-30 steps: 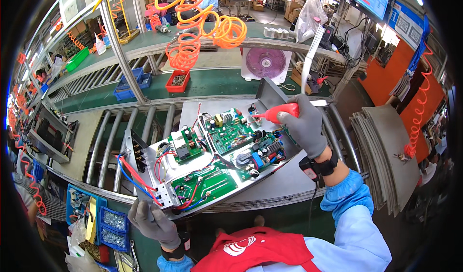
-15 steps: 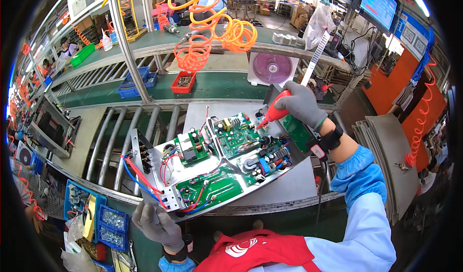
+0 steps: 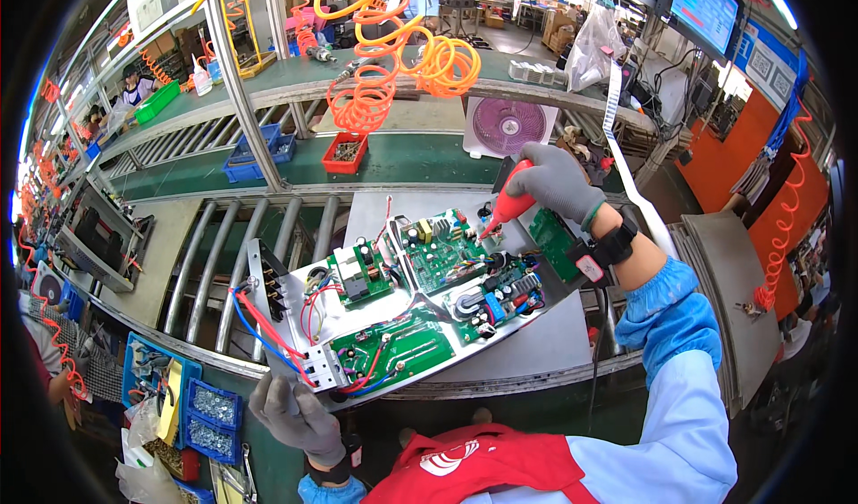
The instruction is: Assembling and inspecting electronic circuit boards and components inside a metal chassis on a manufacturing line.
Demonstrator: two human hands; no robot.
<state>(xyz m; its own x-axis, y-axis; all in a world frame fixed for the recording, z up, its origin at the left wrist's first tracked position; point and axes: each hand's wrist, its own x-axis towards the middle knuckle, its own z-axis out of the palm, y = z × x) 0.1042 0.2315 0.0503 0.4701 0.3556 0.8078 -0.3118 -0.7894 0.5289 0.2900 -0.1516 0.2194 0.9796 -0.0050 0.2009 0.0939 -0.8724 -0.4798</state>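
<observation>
A metal chassis (image 3: 295,327) carrying several green circuit boards lies tilted across the roller line in front of me. My right hand (image 3: 559,185), in a grey glove, is closed round a red squeeze bottle (image 3: 511,202). The bottle's tapered tip points down at the far circuit board (image 3: 438,258); whether it touches is too small to tell. At the chassis's near left corner my gloved left hand (image 3: 299,419) rests with fingers apart, close beside a white circuit breaker (image 3: 323,367). Red and blue wires (image 3: 268,339) run from the breaker to a terminal block (image 3: 268,281).
Blue bins of screws (image 3: 214,406) stand left of my left hand. Rollers (image 3: 210,263) run left of the chassis. Beyond it are a red parts bin (image 3: 344,153), a purple fan (image 3: 508,124) and hanging orange coiled hoses (image 3: 366,102). Grey panels (image 3: 728,298) lean at right.
The red bottle stays at the far board, its tip shifted slightly. A white strip behind my right hand now hangs down past my wrist. My left hand has barely moved.
</observation>
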